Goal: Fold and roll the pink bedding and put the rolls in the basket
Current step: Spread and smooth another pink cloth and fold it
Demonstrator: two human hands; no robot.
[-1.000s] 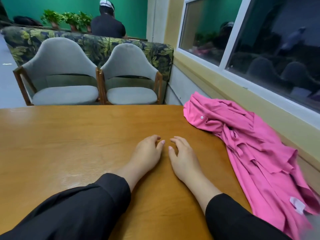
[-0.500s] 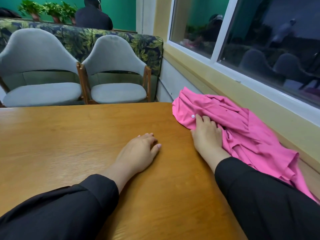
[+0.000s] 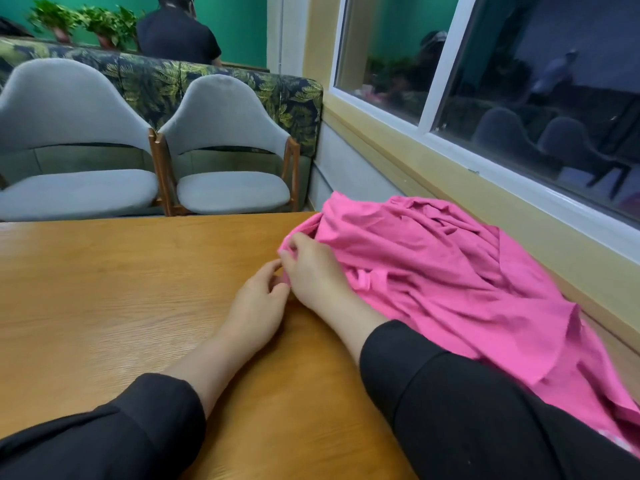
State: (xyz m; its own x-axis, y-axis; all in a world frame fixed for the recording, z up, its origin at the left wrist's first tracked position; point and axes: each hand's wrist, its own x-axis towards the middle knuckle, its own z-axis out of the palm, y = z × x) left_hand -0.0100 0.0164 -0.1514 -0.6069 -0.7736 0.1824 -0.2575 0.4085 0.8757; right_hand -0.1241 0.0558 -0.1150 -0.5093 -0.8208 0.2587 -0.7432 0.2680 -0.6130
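The bedding (image 3: pixel 450 282) lies heaped on the right side of the desk (image 3: pixel 121 289), along the wall under the window (image 3: pixel 485 81), and runs from the far right corner back toward the near edge. Both hands meet at the bedding's left edge, near the middle of the desk: the right hand (image 3: pixel 311 271) on the cloth, the left hand (image 3: pixel 258 303) just left of it and touching it. Both forearms reach in from the near edge. Behind the desk stand two chairs (image 3: pixel 221 150) side by side. Behind them runs a sofa back (image 3: pixel 214 77), with plants (image 3: pixel 86 22) and a seated person (image 3: pixel 176 32) beyond it.
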